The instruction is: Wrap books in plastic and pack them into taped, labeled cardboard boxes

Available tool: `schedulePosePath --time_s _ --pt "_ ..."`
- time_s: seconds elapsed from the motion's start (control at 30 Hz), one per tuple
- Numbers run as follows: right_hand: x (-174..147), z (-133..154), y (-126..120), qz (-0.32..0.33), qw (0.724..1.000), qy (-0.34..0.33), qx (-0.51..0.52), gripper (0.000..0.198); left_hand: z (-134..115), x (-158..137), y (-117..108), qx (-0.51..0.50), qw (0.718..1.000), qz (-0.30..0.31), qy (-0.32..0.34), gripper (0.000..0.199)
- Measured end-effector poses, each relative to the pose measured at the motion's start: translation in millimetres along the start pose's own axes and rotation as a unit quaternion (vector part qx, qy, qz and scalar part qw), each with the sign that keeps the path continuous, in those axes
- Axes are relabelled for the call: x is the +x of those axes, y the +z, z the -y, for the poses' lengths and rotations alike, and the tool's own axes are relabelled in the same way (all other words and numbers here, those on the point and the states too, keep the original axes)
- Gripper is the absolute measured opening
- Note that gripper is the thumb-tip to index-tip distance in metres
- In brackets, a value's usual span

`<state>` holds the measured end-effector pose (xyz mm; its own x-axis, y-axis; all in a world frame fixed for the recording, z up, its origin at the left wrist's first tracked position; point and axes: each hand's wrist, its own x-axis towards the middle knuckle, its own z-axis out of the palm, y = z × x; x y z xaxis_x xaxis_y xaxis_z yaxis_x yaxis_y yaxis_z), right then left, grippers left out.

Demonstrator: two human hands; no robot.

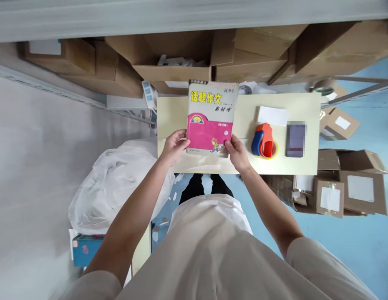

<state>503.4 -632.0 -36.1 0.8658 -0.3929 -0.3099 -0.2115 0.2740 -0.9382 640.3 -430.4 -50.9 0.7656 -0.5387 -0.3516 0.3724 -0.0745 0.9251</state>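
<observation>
Close in, the shirt (209,233) fills the near side, and just past it runs the near edge of the table (172,114). Off that table's left end bulges a white plastic bag (119,183), below and beside the left forearm; off its right end, cartons (330,199) crowd the blue floor. Both forearms reach in over the near edge, well apart, with a broad gap between them.

The left hand (176,146) pinches the book (209,121) by its lower left side, thumb on the cover, and the right hand (238,152) pinches the lower right corner likewise; the fingers behind are mostly hidden. The book is held front up over the table's left half, its top reaching across the far edge as seen from above; whether its underside touches the tabletop, I cannot tell.

To the right, a strip of tabletop separates the right hand from the tape dispenser (265,139), then comes the phone (296,139) near the right edge. A white packet (273,115) lies just beyond the dispenser. Past the far edge, an open box (172,74) and its neighbours close off the space, under a grey beam (194,16).
</observation>
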Motion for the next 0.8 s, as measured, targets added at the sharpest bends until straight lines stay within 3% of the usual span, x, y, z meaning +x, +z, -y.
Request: schedulePosePath --time_s 0.17,0.33,0.5,0.6,0.67,0.73,0.8 --pt "-53 -36 -59 -0.054 0.993 0.077 -0.067 0.038 53 -21 54 0.144 0.987 0.055 -0.055 0.049" --pt "-74 -74 -78 -0.069 0.987 0.120 -0.077 0.033 96 -34 80 0.296 0.950 0.049 -0.090 0.045" --pt "-68 -99 -80 -0.121 0.966 0.095 -0.207 0.027 103 -35 94 0.386 0.916 0.047 -0.093 0.038" --pt "-70 -109 -81 -0.194 0.917 0.037 -0.347 0.034 97 -42 110 0.451 0.890 0.011 -0.065 0.053" --pt "-75 -115 -81 -0.234 0.890 0.014 -0.392 0.048 93 -48 121 0.524 0.851 0.001 -0.012 0.066" --pt "-79 -118 -80 -0.245 0.889 0.024 -0.385 0.062 91 -53 131 0.594 0.803 0.024 0.035 0.070" --pt "-80 -119 -79 -0.244 0.909 0.054 -0.333 0.073 93 -54 136 0.624 0.778 0.053 0.043 0.070"
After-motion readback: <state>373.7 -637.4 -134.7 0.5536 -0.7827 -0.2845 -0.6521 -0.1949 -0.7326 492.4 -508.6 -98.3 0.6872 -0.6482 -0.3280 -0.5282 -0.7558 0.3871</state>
